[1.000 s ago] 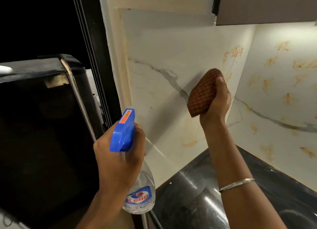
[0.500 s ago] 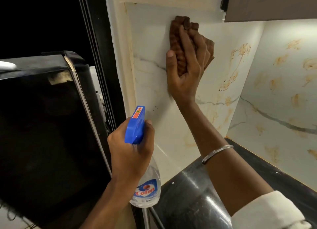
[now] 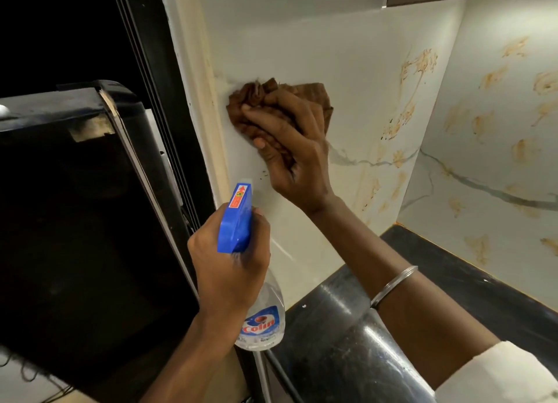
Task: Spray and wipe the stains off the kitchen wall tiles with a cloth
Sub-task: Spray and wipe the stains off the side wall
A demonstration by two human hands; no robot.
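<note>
The right hand point(image 3: 291, 152) clutches the bunched brown cloth point(image 3: 318, 96) against the wall tiles point(image 3: 302, 46), the left hand point(image 3: 229, 269) grips the spray bottle point(image 3: 262, 321) below the cloth; tile beside the cloth seems clean, though faint marks may hide, while orange stains point(image 3: 418, 67) right of the cloth remain.

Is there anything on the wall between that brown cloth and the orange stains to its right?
Nothing visible. The right hand holds the cloth against the tile, and only bare tile lies between it and the orange stains toward the corner.
</note>
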